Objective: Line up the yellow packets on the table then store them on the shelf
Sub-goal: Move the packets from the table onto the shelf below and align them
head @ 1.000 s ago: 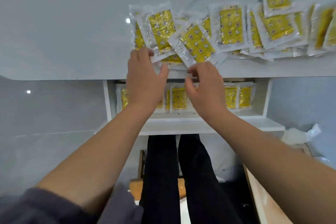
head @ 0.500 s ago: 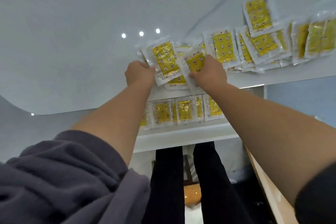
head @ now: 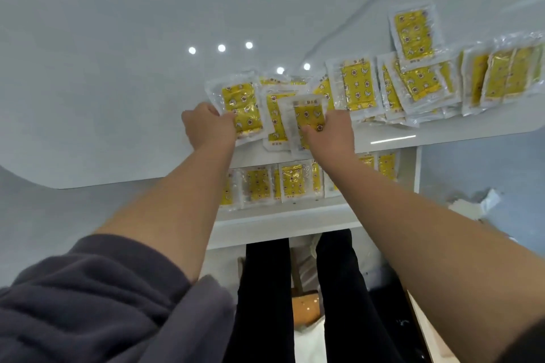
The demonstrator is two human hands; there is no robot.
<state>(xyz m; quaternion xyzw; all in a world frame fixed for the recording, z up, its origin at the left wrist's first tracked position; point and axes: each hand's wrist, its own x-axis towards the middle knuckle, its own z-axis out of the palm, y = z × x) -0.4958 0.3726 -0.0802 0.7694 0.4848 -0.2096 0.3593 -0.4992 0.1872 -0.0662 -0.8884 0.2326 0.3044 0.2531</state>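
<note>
Both hands have moved up from the front edge onto the glossy white worktop (head: 118, 68) over the last second. A second ago they hovered open at the edge; now the left hand (head: 211, 127) has its grip closed on the near corner of the leftmost yellow foil packet in clear plastic wrap (head: 240, 107). The right hand (head: 331, 131) presses down on a second yellow packet (head: 308, 118), turned upright where it lay slanted before. I judge that grip as flat and pressing rather than closed, though the fingers are partly hidden.

Three packets at the left now stand roughly parallel, overlapping at their edges. The loose heap of yellow packets to the right (head: 418, 82) remains unsorted. The white shelf below the worktop (head: 280, 218) already carries a row of stored yellow packets (head: 292, 184).

Finding: lining up is under way at the left end; storing this batch has not yet begun.
</note>
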